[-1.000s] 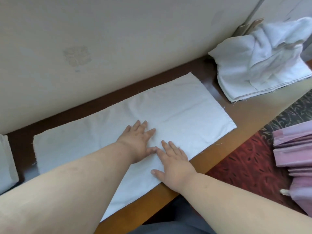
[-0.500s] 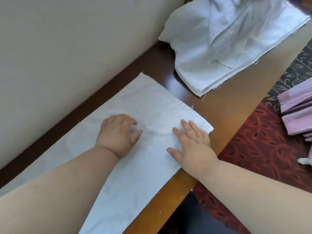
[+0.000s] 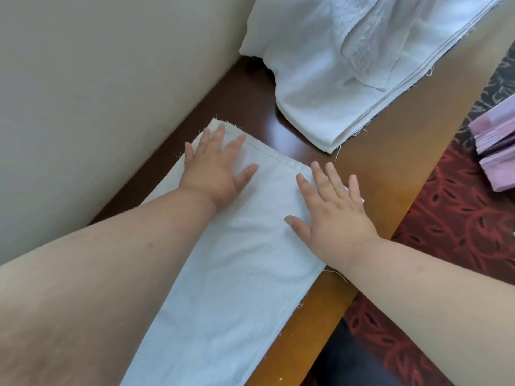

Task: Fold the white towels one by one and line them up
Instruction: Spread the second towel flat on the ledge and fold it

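A long white towel (image 3: 239,274) lies flat on the brown wooden table (image 3: 390,151), running from the lower left to its hemmed right end. My left hand (image 3: 217,168) presses flat on the far corner of that end, fingers spread. My right hand (image 3: 331,215) lies flat on the near corner, its fingertips reaching past the hem onto the wood. A pile of unfolded white towels (image 3: 359,59) sits on the table at the upper right, a short gap from the flat towel.
A beige wall (image 3: 97,87) runs along the table's far side. Beyond the table's near edge is red patterned carpet (image 3: 457,246). Stacked pink cloths (image 3: 498,146) sit at the right edge. Dark clothing (image 3: 351,363) shows below the table edge.
Both hands slid rightward along the towel from its middle to its right end, spreading apart onto the two corners. The view followed them right, so the pile looms closer.
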`<state>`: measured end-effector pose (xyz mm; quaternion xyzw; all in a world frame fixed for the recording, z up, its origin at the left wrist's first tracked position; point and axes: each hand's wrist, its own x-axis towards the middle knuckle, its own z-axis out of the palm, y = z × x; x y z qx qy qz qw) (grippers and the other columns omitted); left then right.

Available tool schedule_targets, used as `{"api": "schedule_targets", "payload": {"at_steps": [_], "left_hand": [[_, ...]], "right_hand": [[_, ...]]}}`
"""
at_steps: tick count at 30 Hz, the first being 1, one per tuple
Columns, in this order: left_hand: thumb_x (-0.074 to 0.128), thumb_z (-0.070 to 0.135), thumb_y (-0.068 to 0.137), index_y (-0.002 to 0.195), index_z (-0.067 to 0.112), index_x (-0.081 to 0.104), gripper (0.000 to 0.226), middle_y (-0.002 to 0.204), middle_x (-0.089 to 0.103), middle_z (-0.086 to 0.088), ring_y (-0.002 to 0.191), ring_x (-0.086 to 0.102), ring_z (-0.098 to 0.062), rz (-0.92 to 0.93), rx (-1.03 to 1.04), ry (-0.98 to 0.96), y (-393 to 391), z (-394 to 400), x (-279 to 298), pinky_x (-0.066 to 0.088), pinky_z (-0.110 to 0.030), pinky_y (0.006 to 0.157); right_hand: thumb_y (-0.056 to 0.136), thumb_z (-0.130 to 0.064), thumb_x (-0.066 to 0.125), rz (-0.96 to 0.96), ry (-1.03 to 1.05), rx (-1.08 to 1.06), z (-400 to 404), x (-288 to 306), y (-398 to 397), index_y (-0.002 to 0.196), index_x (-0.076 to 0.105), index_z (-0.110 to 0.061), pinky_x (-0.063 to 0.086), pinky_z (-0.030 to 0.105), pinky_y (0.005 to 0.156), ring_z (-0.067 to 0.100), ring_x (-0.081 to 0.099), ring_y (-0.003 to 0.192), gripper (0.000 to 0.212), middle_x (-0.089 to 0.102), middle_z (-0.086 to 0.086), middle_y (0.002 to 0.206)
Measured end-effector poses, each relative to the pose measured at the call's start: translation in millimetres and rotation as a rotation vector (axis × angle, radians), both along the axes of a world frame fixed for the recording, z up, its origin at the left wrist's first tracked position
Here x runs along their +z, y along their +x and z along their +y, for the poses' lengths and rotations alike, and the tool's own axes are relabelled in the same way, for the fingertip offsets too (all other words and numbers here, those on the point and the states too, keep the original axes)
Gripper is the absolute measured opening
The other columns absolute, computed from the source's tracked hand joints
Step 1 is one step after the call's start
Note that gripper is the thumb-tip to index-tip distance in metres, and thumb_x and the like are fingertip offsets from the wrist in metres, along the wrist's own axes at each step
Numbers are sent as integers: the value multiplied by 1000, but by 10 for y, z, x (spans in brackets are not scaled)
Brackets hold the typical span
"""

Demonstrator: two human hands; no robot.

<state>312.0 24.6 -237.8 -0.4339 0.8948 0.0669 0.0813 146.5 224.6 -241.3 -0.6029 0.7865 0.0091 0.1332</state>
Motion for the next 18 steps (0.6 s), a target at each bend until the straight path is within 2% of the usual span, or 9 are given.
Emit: {"api": "schedule_targets", "payload": {"at_steps": [2, 6, 9, 10, 12, 13, 14, 16, 18], "left_hand": [[8, 67, 90, 154, 32, 11, 73, 163, 1, -9, 149, -3, -28, 74, -5, -44, -43, -136, 8, 2, -54, 118], [11, 68, 89, 154, 33, -1, 75, 163, -10, -7, 148, -12, -27, -108, -56, 33, -128, -292, -112, -2, -52, 119], [19, 67, 92, 153, 38, 7, 69, 163, -5, -4, 149, -6, -26, -83, -38, 58, -166, -352, -68, 4, -49, 119], [24, 62, 94, 152, 39, 16, 63, 163, 2, -4, 148, 2, -27, -36, -12, 49, -172, -417, -28, 9, -47, 118], [37, 46, 99, 148, 32, 36, 51, 158, 22, -7, 140, 22, -32, 111, 30, 6, -151, -602, 63, 21, -43, 114], [42, 38, 99, 145, 27, 42, 47, 153, 31, -9, 136, 29, -34, 150, 33, 6, -142, -706, 106, 26, -41, 112], [47, 34, 99, 143, 22, 46, 45, 148, 38, -12, 132, 34, -35, 146, 25, 24, -134, -804, 142, 30, -40, 111], [54, 32, 97, 138, 18, 52, 43, 135, 51, -16, 123, 46, -37, 87, 5, 68, -169, -951, 199, 38, -42, 104], [59, 34, 94, 131, 17, 58, 40, 124, 59, -16, 113, 54, -37, 40, 18, 89, -231, -990, 257, 46, -42, 96]], "right_hand": [[94, -69, -3, -4, -5, -96, 40, 15, -65, 157, -1, -24, -1, 57, 121, 24, -11, 153, 78, -2, 6, 167], [86, -74, -13, 22, 108, -167, 72, -48, -121, 155, -17, -24, -7, 55, 120, 24, -17, 151, 85, -11, 5, 166], [86, -75, -9, 31, 137, -163, 70, -2, -147, 154, -19, -24, -7, 55, 120, 24, -17, 151, 86, -13, 4, 166], [87, -74, -5, 6, 106, -202, 75, 34, -178, 156, -13, -24, -4, 54, 120, 24, -11, 152, 85, -7, 4, 167], [94, -68, 14, -49, -37, -353, 113, 122, -287, 157, 14, -23, 16, 52, 117, 26, 21, 147, 77, 28, 3, 160], [96, -63, 27, -57, -111, -429, 142, 162, -346, 152, 30, -24, 28, 51, 110, 27, 39, 135, 68, 47, 2, 146], [96, -59, 38, -56, -150, -487, 169, 194, -386, 144, 44, -26, 36, 51, 100, 28, 49, 121, 59, 57, 1, 131], [91, -55, 56, -79, -134, -555, 189, 220, -417, 124, 59, -28, 42, 49, 90, 27, 55, 105, 43, 61, -2, 111], [89, -52, 63, -145, -114, -588, 182, 223, -397, 102, 63, -28, 45, 45, 84, 24, 56, 94, 27, 57, -5, 98]]}}
